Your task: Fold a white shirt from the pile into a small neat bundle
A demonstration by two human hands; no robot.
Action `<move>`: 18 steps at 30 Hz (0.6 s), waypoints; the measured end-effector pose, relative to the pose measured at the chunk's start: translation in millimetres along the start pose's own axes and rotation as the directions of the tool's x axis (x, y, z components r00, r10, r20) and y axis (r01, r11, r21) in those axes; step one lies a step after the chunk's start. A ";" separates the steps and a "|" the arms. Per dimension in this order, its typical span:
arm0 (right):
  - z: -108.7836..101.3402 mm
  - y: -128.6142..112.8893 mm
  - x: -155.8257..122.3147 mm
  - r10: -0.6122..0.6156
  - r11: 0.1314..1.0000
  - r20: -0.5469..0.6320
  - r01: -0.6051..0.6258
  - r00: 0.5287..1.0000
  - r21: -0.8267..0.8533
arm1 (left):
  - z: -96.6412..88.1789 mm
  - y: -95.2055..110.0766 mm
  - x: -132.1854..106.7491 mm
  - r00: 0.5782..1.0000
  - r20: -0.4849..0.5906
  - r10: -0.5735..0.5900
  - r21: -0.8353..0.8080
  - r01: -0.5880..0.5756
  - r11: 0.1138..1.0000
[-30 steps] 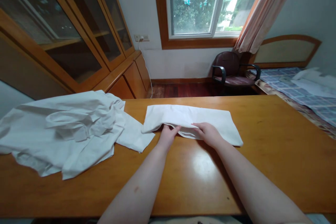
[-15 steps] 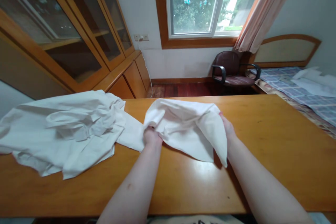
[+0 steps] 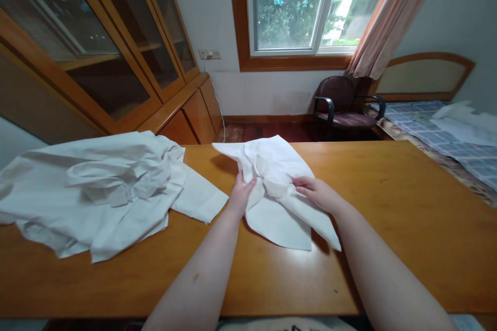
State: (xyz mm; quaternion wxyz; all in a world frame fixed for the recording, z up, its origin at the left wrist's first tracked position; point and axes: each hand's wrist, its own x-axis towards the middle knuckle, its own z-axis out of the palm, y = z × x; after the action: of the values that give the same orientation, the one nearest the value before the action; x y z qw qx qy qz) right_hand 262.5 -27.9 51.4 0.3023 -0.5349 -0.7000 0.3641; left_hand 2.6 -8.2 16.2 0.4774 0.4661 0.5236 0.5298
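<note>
A small white cloth [image 3: 277,201] is bunched and lifted partly off the wooden table [image 3: 388,207] in front of me. My left hand [image 3: 240,194] grips its left side with the thumb over a fold. On the cloth's right side, my right hand [image 3: 316,191] pinches the fabric. One corner of the cloth points away toward the far table edge, and two corners hang down toward me.
A large crumpled heap of white cloth [image 3: 97,186] covers the table's left part. Beyond the table stand a glass-door wooden cabinet [image 3: 97,51], a dark armchair [image 3: 344,101] under the window, and a bed [image 3: 446,129] at the right.
The cloth lay folded flat a second ago; both hands lifted it, spread it, then gathered it toward the middle. My hands have come closer together.
</note>
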 end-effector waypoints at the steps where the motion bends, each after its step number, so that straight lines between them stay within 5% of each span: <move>1: 1.7 -2.7 -0.4 0.040 0.999 0.037 -0.039 0.999 -0.037 | 2.2 1.2 -3.6 0.997 0.077 0.031 0.154 -0.043 0.987; 5: 10.0 -10.5 -0.6 0.084 0.975 -0.011 -0.084 0.996 -0.208 | 5.3 6.4 -13.9 0.937 0.343 0.062 0.474 -0.230 0.850; 11: 29.8 -17.1 0.0 -0.063 0.960 -0.077 0.039 0.995 -0.278 | 7.7 13.2 -18.4 0.881 0.469 0.066 0.366 -0.261 0.893; 13: 30.7 -14.5 1.1 -0.093 0.977 -0.153 0.061 0.984 -0.203 | 8.1 16.4 -17.5 0.911 0.400 0.102 0.319 -0.242 0.916; 15: 23.0 -7.2 2.4 -0.103 0.993 -0.339 0.076 0.935 -0.091 | 3.7 19.5 -13.7 0.962 0.215 0.167 0.311 -0.229 0.922; 17: 5.1 6.0 2.4 -0.047 0.996 -0.614 0.086 0.788 0.034 | -7.5 21.3 -6.2 0.964 -0.111 0.240 0.313 -0.195 0.929; 18: -7.1 14.7 1.4 0.013 0.992 -0.746 0.083 0.666 0.092 | -15.6 21.6 -1.2 0.917 -0.309 0.252 0.293 -0.160 0.943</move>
State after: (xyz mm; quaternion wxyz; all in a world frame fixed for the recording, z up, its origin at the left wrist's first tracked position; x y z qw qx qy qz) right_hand 275.8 -22.9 43.1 0.5998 -0.6044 -0.5029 0.1485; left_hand -13.2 -11.0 37.5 0.2547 0.4789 0.6112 0.5764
